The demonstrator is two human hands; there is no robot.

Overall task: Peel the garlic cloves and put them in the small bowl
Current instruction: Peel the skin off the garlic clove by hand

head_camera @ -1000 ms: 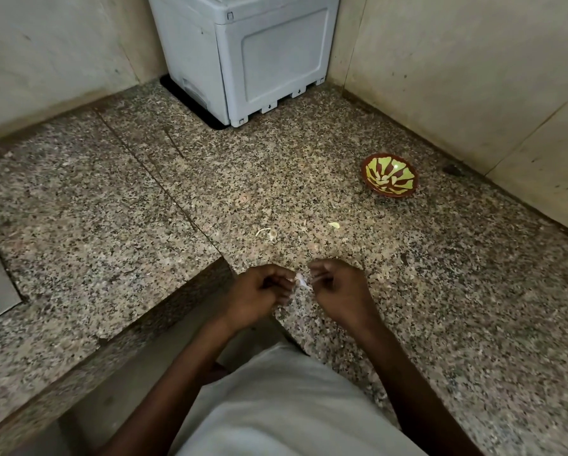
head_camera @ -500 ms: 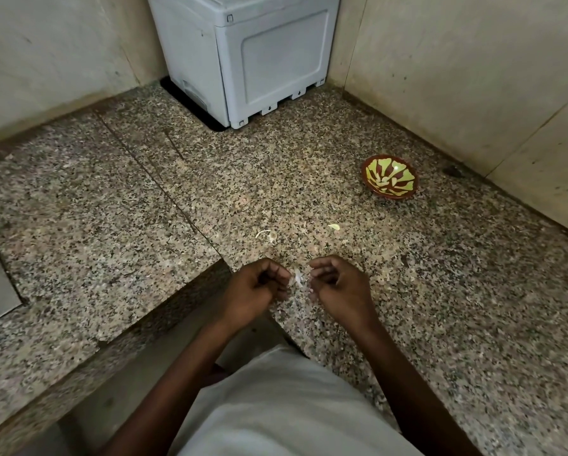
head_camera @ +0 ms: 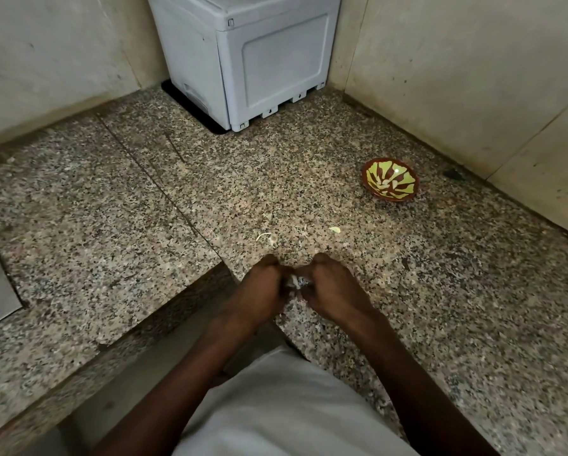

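garlic (head_camera: pixel 295 282) shows as a small whitish scrap wedged between two hands held close together over the near edge of the granite counter (head_camera: pixel 440 291). the left hand (head_camera: pixel 259 291) and the right hand (head_camera: pixel 333 289) are both curled in on it, fingertips meeting around the clove, so each looks to be pinching it from its own side; most of the clove is hidden by the knuckles and i can't make out how much skin is on it.

as for progress, the small bowl (head_camera: pixel 390 180), brown outside with a green and brown pattern inside, sits well apart from the hands, farther back and to the right near the wall. i see no clove in it, though the pattern could hide a pale one. a few pale scraps (head_camera: pixel 334 229) lie on the stone between hands and bowl, which look like bits of peel. so the peeling seems under way, and carrying the clove over to the bowl is not yet done.
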